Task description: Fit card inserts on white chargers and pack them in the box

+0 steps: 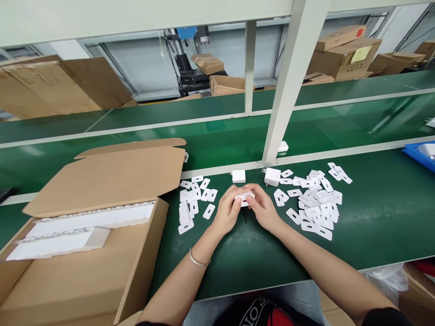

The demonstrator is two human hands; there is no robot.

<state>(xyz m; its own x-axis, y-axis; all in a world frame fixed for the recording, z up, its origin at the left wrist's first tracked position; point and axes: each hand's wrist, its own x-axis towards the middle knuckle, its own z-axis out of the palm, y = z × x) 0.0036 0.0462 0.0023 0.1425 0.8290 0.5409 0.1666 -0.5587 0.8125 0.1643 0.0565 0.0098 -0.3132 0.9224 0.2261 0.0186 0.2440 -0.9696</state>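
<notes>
Both hands meet over the green tabletop around one white charger-like block, whose end face shows a dark slot. My left hand is closed on its left side, thumb on the near face. On the right side, my right hand grips the same block with its thumb and fingers. Just beyond the hands lie a white plug block and another one with prongs showing. Small white slotted plates are scattered to the left, and a larger pile of such plates lies to the right.
An open cardboard box with white trays stands at the left. A metal post rises behind the right-hand block. Beyond the rail runs a green belt with another white block. A blue bin sits at the far right.
</notes>
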